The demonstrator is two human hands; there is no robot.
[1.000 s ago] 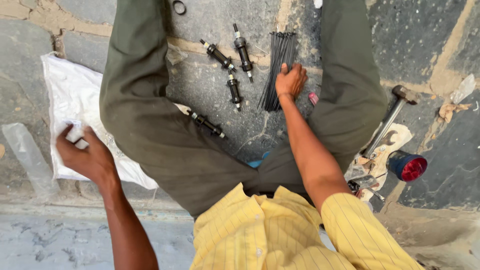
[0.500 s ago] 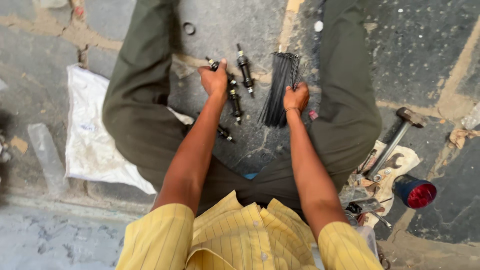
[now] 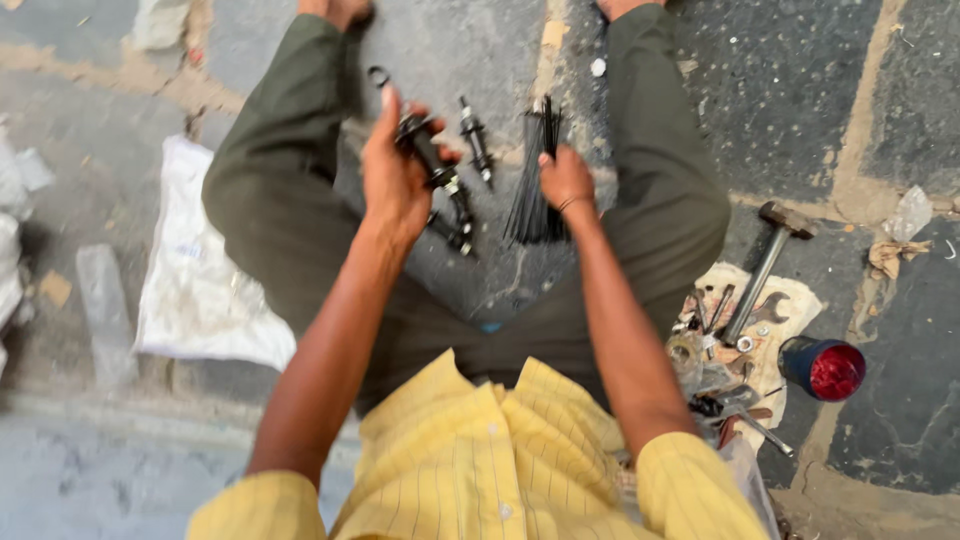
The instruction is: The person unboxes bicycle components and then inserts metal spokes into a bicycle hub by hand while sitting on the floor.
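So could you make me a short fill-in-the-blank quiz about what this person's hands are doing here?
1. The left hand holds a black ____ part off the ground.
2. The right hand grips a bundle of thin black ____.
3. The hammer lies on the person's ____ side.

Missing words: metal; spokes; right

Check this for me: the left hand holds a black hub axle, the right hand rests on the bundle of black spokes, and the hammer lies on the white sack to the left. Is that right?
Not quite. In the head view the hammer lies on the person's right, its handle reaching onto a scrap of cardboard with small tools, not on the white sack. The rest holds: the left hand holds the black hub axle, and the right hand rests on the spoke bundle.
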